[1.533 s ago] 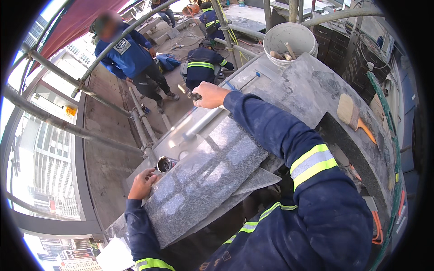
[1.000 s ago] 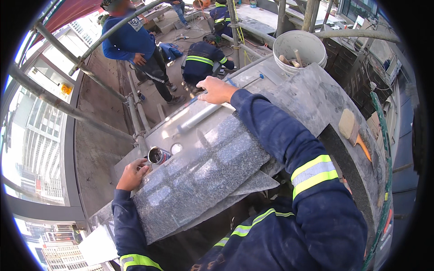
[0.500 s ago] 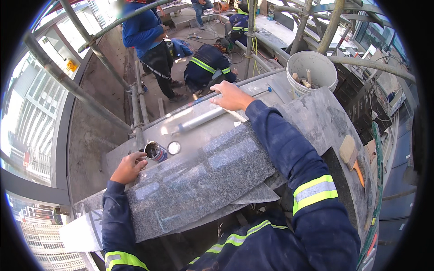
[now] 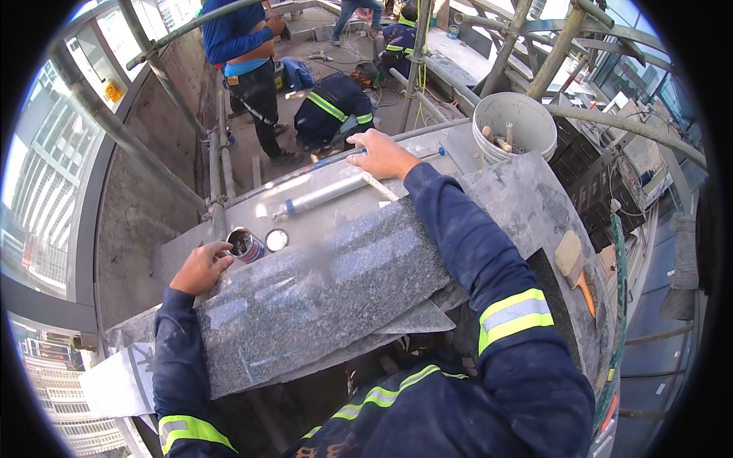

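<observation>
A long speckled grey granite slab point(image 4: 328, 290) lies slanting in front of me, between my forearms. Beyond its left end, my left hand point(image 4: 201, 269) has its fingers loosely bent and apart, the tips beside the rim of an open can point(image 4: 247, 245) with dark contents. A round pale lid point(image 4: 276, 240) lies next to the can. My right hand point(image 4: 384, 155) hovers past the slab's far edge, fingers bent and apart, with nothing visible in them. Below it are a thin pale stick point(image 4: 380, 188) and a silver sealant gun point(image 4: 324, 198) with blue ends.
On the right stand a white bucket point(image 4: 513, 126) holding wooden-handled tools and a wide brush point(image 4: 574, 267) with an orange handle. Scaffold pipes point(image 4: 114, 137) cross the left side. A standing person point(image 4: 248, 72) and a crouching person point(image 4: 332, 111) are beyond the work surface.
The view has shifted, so most things sit further left. The fingers of my right hand are less spread than before. My left hand stays beside the can.
</observation>
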Available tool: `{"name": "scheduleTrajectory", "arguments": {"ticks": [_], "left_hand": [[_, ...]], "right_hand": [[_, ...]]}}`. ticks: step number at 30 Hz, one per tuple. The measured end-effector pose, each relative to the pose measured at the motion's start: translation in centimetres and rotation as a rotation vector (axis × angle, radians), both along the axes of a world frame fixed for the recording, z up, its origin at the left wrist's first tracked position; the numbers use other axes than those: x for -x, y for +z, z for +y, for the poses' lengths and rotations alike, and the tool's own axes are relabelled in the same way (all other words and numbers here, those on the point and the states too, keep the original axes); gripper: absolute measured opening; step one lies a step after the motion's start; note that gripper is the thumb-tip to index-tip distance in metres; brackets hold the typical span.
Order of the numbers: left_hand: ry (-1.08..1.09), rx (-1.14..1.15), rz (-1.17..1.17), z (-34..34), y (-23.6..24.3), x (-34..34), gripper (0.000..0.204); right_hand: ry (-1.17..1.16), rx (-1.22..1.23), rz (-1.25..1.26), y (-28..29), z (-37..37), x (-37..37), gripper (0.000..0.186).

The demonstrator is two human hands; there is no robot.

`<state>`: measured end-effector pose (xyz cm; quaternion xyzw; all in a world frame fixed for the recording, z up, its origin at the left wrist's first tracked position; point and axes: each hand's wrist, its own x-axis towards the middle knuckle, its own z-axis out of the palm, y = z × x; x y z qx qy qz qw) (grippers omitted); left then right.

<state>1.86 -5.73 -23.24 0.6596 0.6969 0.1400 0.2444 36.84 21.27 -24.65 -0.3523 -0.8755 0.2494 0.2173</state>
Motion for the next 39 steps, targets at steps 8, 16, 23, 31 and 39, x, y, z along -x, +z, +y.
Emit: {"name": "scheduleTrajectory", "arguments": {"ticks": [8,16,23,31,39], "left_hand": [[0.003,0.002,-0.019,0.07,-0.11,-0.01,0.034],[-0.009,-0.038,-0.029,-0.09,-0.46,0.33,0.035],[-0.008,-0.015,-0.018,-0.11,0.08,-0.14,0.034],[0.002,-0.018,-0.013,-0.17,-0.15,0.05,0.034],[-0.010,-0.023,-0.010,0.02,-0.61,0.32,0.033]], "right_hand": [[-0.015,-0.021,-0.024,0.01,0.08,0.09,0.051],[-0.018,-0.026,-0.005,-0.20,0.25,0.23,0.049],[-0.022,-0.030,-0.001,-0.09,0.14,0.30,0.049],[-0.027,-0.017,-0.021,0.60,-0.45,0.24,0.046],[-0.010,-0.047,-0.007,0.13,0.08,-0.09,0.046]]}}
